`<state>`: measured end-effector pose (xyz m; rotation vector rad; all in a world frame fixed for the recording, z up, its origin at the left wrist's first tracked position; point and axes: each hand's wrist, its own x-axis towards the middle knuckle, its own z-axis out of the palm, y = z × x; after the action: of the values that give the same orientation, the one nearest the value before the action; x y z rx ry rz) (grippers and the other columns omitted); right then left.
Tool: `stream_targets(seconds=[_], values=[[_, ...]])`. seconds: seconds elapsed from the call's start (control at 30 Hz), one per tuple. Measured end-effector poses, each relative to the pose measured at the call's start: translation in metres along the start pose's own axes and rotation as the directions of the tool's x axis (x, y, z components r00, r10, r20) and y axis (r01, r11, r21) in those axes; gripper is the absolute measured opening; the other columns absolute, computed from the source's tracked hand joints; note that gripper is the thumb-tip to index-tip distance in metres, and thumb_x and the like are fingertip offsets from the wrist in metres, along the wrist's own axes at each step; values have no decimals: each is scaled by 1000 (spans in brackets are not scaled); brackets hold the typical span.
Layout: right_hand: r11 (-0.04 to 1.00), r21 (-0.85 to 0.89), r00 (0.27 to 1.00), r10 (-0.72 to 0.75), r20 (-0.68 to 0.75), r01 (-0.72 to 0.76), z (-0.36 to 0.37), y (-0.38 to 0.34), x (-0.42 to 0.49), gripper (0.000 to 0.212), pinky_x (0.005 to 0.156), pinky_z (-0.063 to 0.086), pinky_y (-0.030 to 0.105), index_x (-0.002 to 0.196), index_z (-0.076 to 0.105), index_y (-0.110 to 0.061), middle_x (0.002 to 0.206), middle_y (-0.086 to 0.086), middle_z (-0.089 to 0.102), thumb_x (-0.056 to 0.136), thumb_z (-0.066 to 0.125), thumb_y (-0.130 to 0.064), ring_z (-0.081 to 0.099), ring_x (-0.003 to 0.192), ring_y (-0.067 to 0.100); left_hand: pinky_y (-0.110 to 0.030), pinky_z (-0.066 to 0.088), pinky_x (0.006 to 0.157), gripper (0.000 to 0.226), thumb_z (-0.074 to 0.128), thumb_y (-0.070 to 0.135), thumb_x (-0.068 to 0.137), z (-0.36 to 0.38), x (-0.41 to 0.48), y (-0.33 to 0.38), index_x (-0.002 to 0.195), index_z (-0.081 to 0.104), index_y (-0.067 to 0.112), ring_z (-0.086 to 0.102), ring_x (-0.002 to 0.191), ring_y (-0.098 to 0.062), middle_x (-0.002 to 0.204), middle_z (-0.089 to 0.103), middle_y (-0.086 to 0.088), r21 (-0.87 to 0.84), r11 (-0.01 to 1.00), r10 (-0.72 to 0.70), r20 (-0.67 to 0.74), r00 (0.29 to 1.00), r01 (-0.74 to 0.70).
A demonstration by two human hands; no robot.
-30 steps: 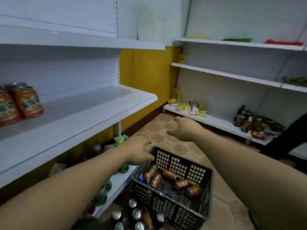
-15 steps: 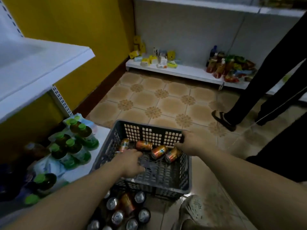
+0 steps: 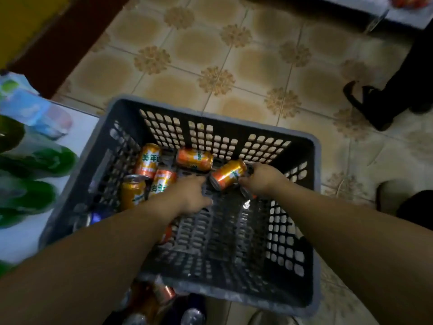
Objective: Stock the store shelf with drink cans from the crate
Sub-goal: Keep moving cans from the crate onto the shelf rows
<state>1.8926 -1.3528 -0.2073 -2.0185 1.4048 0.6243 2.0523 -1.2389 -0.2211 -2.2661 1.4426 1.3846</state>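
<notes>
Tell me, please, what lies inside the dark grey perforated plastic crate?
Five orange drink cans and a blue can show. The left hand and right hand reach in; the left forearm half covers another orange can.

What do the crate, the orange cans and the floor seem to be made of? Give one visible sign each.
Crate: likely moulded plastic, matt grey, lattice holes.
Cans: probably thin metal, glossy print, silvery ends.
Floor: seemingly glazed tile, grout lines, repeated pattern.

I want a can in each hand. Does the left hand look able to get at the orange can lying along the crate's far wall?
Likely yes: the left hand is inside the crate just short of that orange can, which lies uncovered; the right hand holds a neighbouring can.
</notes>
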Motion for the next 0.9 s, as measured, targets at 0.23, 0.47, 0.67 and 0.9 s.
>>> stream_targets(seconds=[0.23,0.47,0.67,0.9], values=[[980,-80,975,167,-144,-179,60,-6,85,82,108,29,46,140,42,-8,142,17,44,87,37,-71,37,131,34,-32,27,110,92,66,47,84,31,73,-26,152,10,24,26,141,-22,159,16,0,-187,982,6,1,1000,-5],[893,450,964,115,-240,6,80,-22,81,63,93,49,41,122,42,-22,121,3,53,75,78,-45,52,114,23,-29,37,100,85,74,38,79,51,86,-40,148,24,31,47,120,-16,135,46,8,-439,898,15,50,999,9],[822,551,959,22,-284,144,71,-46,27,61,95,48,34,122,42,-31,128,-3,38,74,80,-24,43,119,19,-39,42,104,80,81,33,67,30,31,-36,135,40,29,55,115,-17,123,57,7,-513,858,18,58,998,14],[706,676,953,4,-304,213,-14,-85,-99,73,90,53,39,138,43,-27,117,-10,43,75,78,-33,51,114,20,-27,41,96,102,82,24,71,-41,-101,-3,150,17,25,48,112,-12,131,45,3,-527,832,97,-172,980,-174]])
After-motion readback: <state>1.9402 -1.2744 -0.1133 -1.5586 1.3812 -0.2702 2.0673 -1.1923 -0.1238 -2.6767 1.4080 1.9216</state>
